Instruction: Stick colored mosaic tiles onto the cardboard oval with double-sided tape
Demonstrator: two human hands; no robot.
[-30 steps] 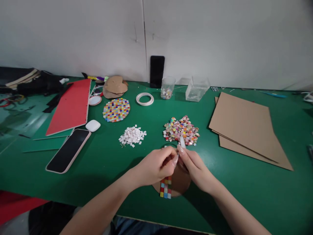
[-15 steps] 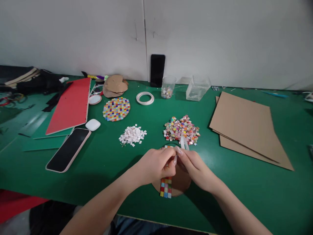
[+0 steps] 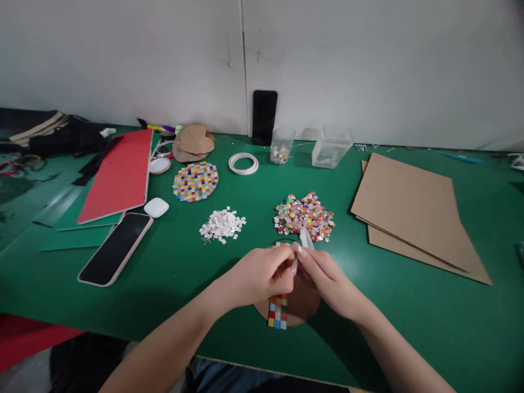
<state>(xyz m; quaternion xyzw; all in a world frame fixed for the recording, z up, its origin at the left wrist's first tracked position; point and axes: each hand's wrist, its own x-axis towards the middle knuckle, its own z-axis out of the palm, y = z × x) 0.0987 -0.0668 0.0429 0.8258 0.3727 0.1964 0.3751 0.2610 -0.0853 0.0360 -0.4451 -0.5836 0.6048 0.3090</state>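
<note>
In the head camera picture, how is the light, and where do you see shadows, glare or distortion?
Head view: the light is even and soft from above; the left hand and right hand cast a faint shadow on the green table; the phone screen shows weak glare; the far table edge bows from wide-lens distortion; the corners darken; the colored tile pile stays sharp.

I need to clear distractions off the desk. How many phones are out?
2: a pink-cased phone lying flat at the left, and a black phone propped against the back wall. Clutter far left might hide another.
</note>
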